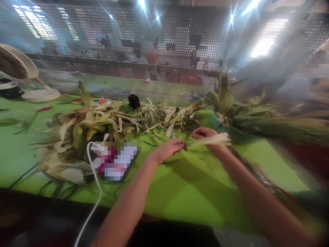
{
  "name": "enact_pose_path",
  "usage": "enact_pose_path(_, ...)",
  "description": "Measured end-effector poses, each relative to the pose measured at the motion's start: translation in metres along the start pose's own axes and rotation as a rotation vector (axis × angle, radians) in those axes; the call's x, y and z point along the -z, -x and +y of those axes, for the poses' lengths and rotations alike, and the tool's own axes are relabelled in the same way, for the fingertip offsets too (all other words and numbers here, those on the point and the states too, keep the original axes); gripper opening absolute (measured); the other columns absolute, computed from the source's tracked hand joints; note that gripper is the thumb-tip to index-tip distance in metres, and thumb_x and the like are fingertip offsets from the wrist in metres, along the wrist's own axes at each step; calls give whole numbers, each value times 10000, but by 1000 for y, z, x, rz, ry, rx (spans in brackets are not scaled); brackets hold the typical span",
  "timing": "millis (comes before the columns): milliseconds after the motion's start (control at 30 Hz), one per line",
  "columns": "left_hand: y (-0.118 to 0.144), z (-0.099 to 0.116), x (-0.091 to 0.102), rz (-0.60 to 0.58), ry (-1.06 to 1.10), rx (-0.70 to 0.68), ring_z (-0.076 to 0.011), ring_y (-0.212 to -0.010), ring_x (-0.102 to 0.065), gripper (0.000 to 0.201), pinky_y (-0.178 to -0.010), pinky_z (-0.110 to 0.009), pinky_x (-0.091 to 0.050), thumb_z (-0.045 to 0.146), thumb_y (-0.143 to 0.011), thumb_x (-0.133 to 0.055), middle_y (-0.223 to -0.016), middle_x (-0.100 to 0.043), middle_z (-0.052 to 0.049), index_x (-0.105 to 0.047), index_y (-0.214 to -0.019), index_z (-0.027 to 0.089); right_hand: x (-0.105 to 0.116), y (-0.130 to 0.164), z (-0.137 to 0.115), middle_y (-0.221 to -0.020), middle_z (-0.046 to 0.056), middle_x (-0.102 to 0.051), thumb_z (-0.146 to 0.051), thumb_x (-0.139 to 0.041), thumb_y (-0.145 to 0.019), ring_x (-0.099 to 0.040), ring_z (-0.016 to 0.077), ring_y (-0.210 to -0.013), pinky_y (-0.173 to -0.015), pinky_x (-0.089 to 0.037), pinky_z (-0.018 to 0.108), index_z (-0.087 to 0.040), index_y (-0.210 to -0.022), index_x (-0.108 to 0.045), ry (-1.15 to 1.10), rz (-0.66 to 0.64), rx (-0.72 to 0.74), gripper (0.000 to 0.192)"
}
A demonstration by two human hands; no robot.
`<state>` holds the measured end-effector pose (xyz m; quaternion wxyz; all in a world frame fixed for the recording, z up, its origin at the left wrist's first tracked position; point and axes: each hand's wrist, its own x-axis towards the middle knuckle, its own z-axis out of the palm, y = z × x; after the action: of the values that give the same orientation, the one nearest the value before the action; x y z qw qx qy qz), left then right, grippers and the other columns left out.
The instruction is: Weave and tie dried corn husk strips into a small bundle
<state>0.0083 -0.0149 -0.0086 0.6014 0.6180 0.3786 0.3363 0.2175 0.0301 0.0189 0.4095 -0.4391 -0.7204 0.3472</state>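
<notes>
My left hand (171, 150) is pinched round the narrow end of a pale corn husk strip (214, 139). The strip's wider, frayed end points right and passes in front of my right wrist. Just beyond it, my right hand (205, 133) is closed with its fingers curled together; whatever they may hold is too small or blurred to make out. Both hands hover over the green tabletop (195, 192), close together. Behind them lies a tangle of dried husk scraps and thin stems (154, 116).
A heap of husks (84, 127) lies left, beside a phone (120, 163) with a white cable (96, 178). Long green stalks and leaves (277, 123) lie right. A black object (134, 101) stands behind the scraps. A fan (41, 92) and perforated metal screen (164, 51) are farther back.
</notes>
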Motion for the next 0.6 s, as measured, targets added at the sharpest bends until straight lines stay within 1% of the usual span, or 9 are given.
enact_pose_path(133,1,2,-1,3,42,-9,-80,-532,-286,328,-486,-240,-155,463,-854,-566,-617,-343,37,-659,-890,151,2,1,-3,-713,21,-668,-370,-682,-704,-567,152,-674,-622,-450,268,-176,-728,-678,-5,36,18,195)
enact_pose_path(233,1,3,-2,8,123,-21,-69,-536,-291,317,-495,-231,-166,450,-848,-585,-632,-353,36,-652,-873,141,2,0,0,-675,24,-654,-350,-674,-695,-540,144,-630,-581,-429,263,-165,-700,-667,-35,47,-9,185)
enact_pose_path(300,1,2,-3,15,198,-28,-63,-524,-274,312,-496,-228,-161,446,-837,-605,-627,-337,42,-642,-861,137,2,-1,3,-683,28,-658,-363,-684,-685,-530,143,-614,-559,-417,262,-162,-721,-668,-67,38,-15,205)
enact_pose_path(367,-1,0,-2,46,268,-37,-60,-506,-245,300,-493,-227,-150,440,-822,-622,-609,-313,53,-625,-850,141,2,0,6,-695,24,-660,-397,-688,-696,-529,141,-609,-554,-412,260,-164,-739,-669,-79,30,-19,238)
enact_pose_path(433,-5,-2,-2,125,312,-43,-62,-491,-220,276,-490,-225,-141,424,-813,-623,-595,-296,61,-607,-842,150,-2,4,8,-668,10,-644,-425,-672,-732,-518,133,-589,-548,-400,254,-168,-739,-665,-49,21,-28,257)
enact_pose_path(500,-8,-5,-2,255,286,-33,-72,-483,-213,251,-490,-227,-139,409,-825,-592,-579,-278,65,-601,-840,159,-9,10,7,-646,2,-635,-413,-650,-776,-515,132,-575,-548,-391,250,-175,-738,-666,41,3,0,242)
enact_pose_path(533,-9,-5,-2,331,227,-31,-79,-486,-226,240,-493,-230,-149,400,-836,-570,-573,-283,63,-605,-836,162,-12,14,5,-662,5,-645,-389,-639,-798,-530,137,-588,-561,-395,251,-179,-752,-671,109,-9,43,218)
enact_pose_path(600,-11,-6,-2,476,6,-43,-100,-517,-295,218,-516,-236,-192,365,-856,-537,-572,-340,44,-615,-804,168,-19,22,-1,-729,24,-675,-319,-603,-850,-570,153,-649,-608,-407,258,-185,-784,-682,290,-26,178,169)
